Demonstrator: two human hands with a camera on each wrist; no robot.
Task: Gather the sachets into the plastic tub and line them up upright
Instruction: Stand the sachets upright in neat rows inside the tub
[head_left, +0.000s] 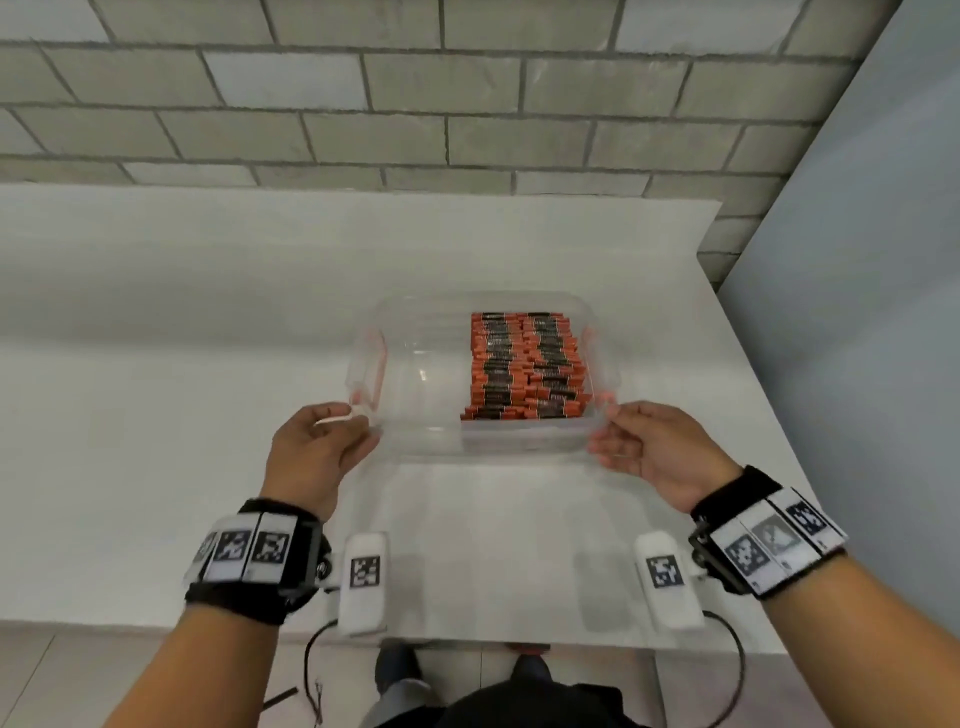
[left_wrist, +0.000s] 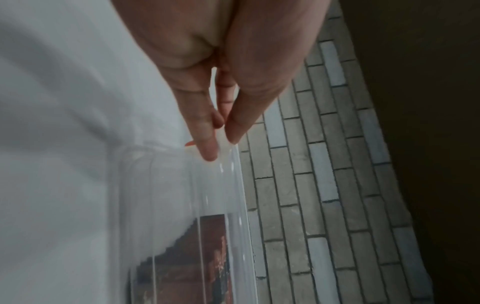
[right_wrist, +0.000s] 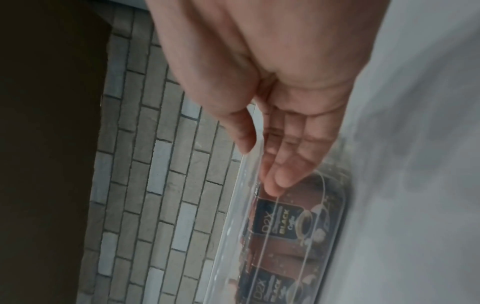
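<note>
A clear plastic tub (head_left: 410, 300) is on the white table (head_left: 156, 364), right of centre. Orange-and-black sachets (head_left: 527, 364) stand upright in two tight rows along its right side, while its left half holds nothing. My left hand (head_left: 358, 421) pinches the rim at the near left corner. My right hand (head_left: 605, 426) pinches the near right corner. In the left wrist view, the thumb and fingers (left_wrist: 207, 148) close on the tub's rim (left_wrist: 239, 185). In the right wrist view, the fingers (right_wrist: 283, 174) lie against the tub wall (right_wrist: 233, 216), with the sachets (right_wrist: 275, 222) behind it.
Two white tagged blocks (head_left: 363, 587) (head_left: 667, 582) lie near the table's front edge, with cables hanging from them. A grey brick wall (head_left: 467, 104) runs behind the table. A blue-grey panel (head_left: 857, 312) stands past the table's right edge.
</note>
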